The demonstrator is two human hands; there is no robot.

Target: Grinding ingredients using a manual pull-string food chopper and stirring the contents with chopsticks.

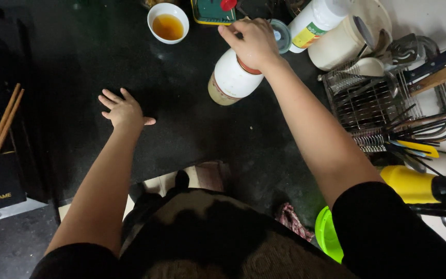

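Right hand (251, 41): closed over the top of the jar (232, 78), which is tilted.
Left hand (124, 109): open, spread on the counter (181, 124).
Jar: judged rigid, smooth, likely slippery; better gripped at the neck.

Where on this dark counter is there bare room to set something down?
Bare counter lies between the left hand, the bowl and the bottle held by the right hand. The back right is crowded: containers and the rack.
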